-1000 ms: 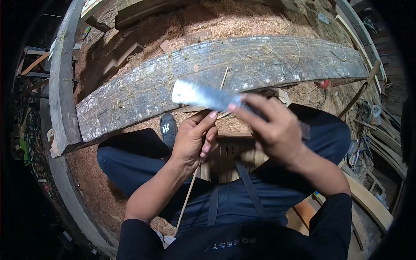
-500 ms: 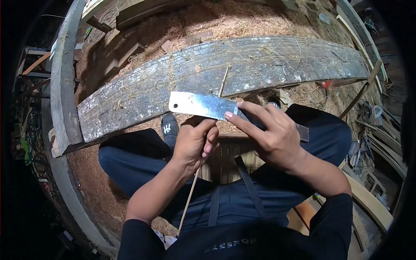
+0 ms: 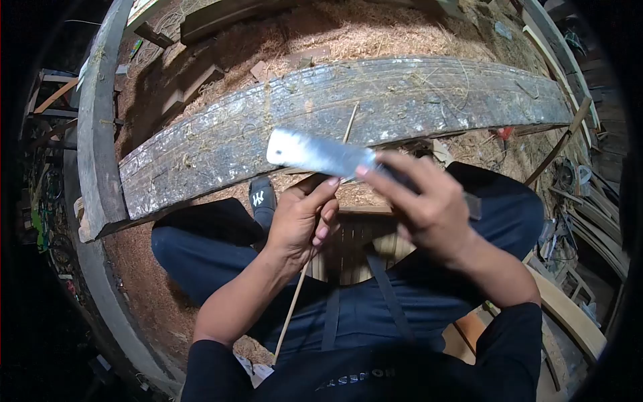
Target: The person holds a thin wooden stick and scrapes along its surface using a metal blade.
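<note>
My left hand (image 3: pixel 298 218) is closed around a thin, pale stick (image 3: pixel 293 305) that runs from near my lap up over the plank in front of me. My right hand (image 3: pixel 432 208) grips the dark handle of a broad-bladed knife (image 3: pixel 311 151), with fingers laid along the blade's base. The shiny rectangular blade, blurred by motion, has a small hole near its far end and points left. It lies across the stick just above my left thumb. Whether its edge touches the stick, I cannot tell.
A long, weathered plank (image 3: pixel 221 144) crosses in front of my knees, with fibres scattered on it. Wood shavings (image 3: pixel 375 33) cover the ground beyond. A thick beam (image 3: pixel 98 134) stands at the left, and curved wooden strips (image 3: pixel 569 315) lie at the right.
The knife has shifted slightly right along with my right hand, and its blade has tilted and blurred. The upper end of the stick has moved a little to the right. My left hand stays nearly in place.
</note>
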A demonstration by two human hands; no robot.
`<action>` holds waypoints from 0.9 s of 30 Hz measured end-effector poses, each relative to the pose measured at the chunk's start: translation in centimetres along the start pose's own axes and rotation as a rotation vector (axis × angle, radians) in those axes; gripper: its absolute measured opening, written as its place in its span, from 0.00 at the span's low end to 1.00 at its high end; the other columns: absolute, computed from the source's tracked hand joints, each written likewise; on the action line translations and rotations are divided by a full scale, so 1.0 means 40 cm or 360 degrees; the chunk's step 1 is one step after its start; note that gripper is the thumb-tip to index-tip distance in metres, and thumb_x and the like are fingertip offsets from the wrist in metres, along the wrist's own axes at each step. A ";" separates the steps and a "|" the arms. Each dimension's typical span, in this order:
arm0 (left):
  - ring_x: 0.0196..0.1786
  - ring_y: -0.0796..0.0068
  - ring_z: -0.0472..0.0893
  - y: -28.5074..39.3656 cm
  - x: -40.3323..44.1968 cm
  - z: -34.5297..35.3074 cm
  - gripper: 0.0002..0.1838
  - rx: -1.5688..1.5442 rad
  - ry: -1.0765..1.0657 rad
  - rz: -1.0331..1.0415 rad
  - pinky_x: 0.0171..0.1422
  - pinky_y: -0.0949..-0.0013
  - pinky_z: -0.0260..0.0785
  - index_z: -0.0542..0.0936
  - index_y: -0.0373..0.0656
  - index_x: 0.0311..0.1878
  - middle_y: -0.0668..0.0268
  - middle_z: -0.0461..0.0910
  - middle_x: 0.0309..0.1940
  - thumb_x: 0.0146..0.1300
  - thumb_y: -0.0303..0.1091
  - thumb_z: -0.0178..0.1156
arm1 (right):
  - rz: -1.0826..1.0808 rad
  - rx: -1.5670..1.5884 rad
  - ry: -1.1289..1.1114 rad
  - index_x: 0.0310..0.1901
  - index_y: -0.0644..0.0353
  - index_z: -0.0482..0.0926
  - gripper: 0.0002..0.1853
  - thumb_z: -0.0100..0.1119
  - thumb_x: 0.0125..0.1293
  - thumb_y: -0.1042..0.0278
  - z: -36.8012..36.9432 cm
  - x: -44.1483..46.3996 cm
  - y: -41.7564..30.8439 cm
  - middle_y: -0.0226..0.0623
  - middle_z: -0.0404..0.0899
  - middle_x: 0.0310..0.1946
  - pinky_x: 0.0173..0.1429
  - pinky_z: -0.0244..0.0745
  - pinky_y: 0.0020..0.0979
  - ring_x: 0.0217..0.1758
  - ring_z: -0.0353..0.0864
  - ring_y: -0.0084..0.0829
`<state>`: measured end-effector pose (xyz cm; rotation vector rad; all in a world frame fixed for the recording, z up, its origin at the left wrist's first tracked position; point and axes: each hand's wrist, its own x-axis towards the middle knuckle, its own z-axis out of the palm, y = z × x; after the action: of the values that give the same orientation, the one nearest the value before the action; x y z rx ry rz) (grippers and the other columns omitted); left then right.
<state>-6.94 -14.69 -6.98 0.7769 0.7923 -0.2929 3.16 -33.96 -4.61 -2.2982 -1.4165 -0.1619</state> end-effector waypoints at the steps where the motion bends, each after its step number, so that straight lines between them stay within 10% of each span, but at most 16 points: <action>1: 0.10 0.86 0.61 0.009 -0.006 0.006 0.23 -0.0020 -0.0060 0.0004 0.13 0.79 0.52 0.74 0.39 0.67 0.75 0.67 0.15 0.76 0.42 0.58 | 0.0028 -0.0092 0.0001 0.62 0.44 0.82 0.31 0.65 0.53 0.76 -0.008 0.004 0.023 0.34 0.80 0.52 0.37 0.79 0.34 0.36 0.79 0.34; 7: 0.10 0.86 0.60 -0.001 0.004 -0.008 0.25 -0.0044 -0.0045 -0.0045 0.13 0.79 0.53 0.71 0.40 0.71 0.75 0.67 0.16 0.77 0.41 0.58 | -0.0040 0.0020 -0.0025 0.62 0.45 0.82 0.30 0.65 0.54 0.77 -0.006 0.002 0.005 0.35 0.80 0.51 0.37 0.78 0.33 0.35 0.78 0.34; 10: 0.09 0.84 0.60 0.018 -0.008 0.028 0.15 -0.0167 -0.0001 -0.0013 0.12 0.78 0.52 0.81 0.38 0.44 0.74 0.66 0.13 0.76 0.43 0.59 | 0.0197 -0.0082 -0.0017 0.63 0.43 0.82 0.34 0.68 0.51 0.79 -0.018 0.012 0.033 0.38 0.81 0.55 0.45 0.80 0.37 0.42 0.82 0.36; 27: 0.10 0.85 0.60 -0.005 -0.003 0.004 0.22 -0.0153 -0.0070 -0.0026 0.12 0.78 0.51 0.75 0.42 0.66 0.75 0.64 0.15 0.76 0.42 0.60 | 0.0115 -0.0049 -0.0039 0.64 0.42 0.81 0.30 0.65 0.58 0.74 -0.019 -0.008 0.023 0.34 0.80 0.53 0.39 0.80 0.35 0.38 0.80 0.33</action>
<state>-7.04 -14.97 -6.94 0.6719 0.7661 -0.2836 3.89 -34.89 -4.32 -2.3802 -1.3495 -0.1351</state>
